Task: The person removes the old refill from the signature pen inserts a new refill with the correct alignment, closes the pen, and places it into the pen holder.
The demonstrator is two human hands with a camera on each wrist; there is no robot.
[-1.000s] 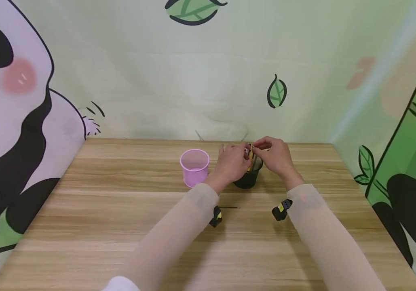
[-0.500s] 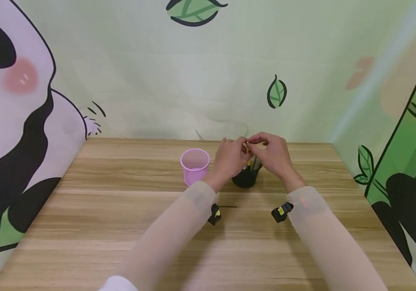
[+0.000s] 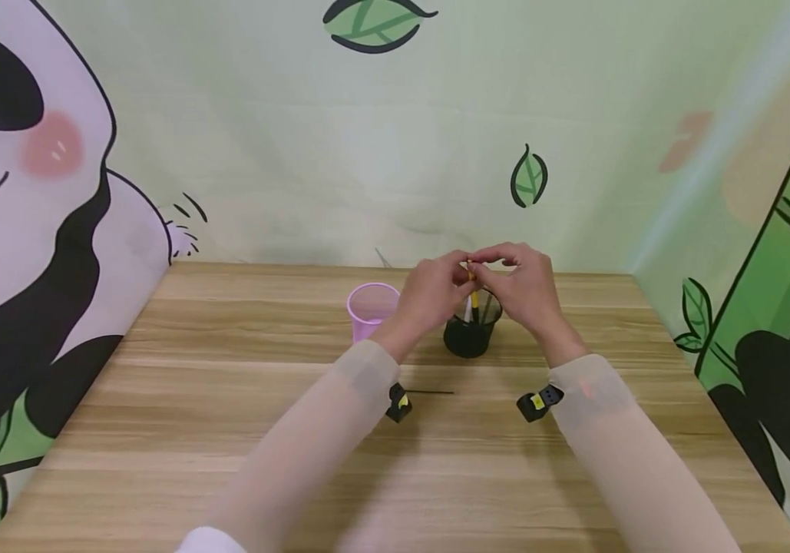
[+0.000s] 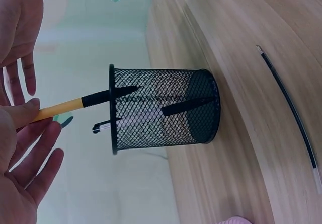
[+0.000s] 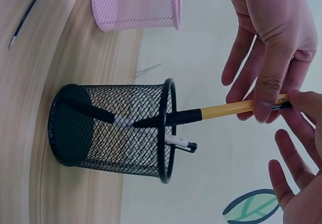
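Observation:
My left hand point(image 3: 429, 296) pinches a yellow pen point(image 4: 59, 109) with a black grip between thumb and fingers. At the pen's top end, the thumb and index finger of my right hand point(image 3: 524, 288) pinch it too. The pen's tip points down inside the mouth of a black mesh pen holder point(image 5: 118, 148). A white pen point(image 5: 177, 141) with a black grip leans inside that holder, its clip end over the rim. Both hands are above the holder in the head view, close together.
A pink mesh pen holder point(image 3: 370, 303) stands to the left, partly behind my left hand. A thin black pen refill point(image 4: 287, 100) lies on the wooden table point(image 3: 229, 392) in front of the black holder. A printed cloth backdrop point(image 3: 284, 169) hangs behind the table.
Both hands have risen slightly with the yellow pen, drawing it further up out of the black holder, so more of its black grip shows. The holders and refill have stayed put.

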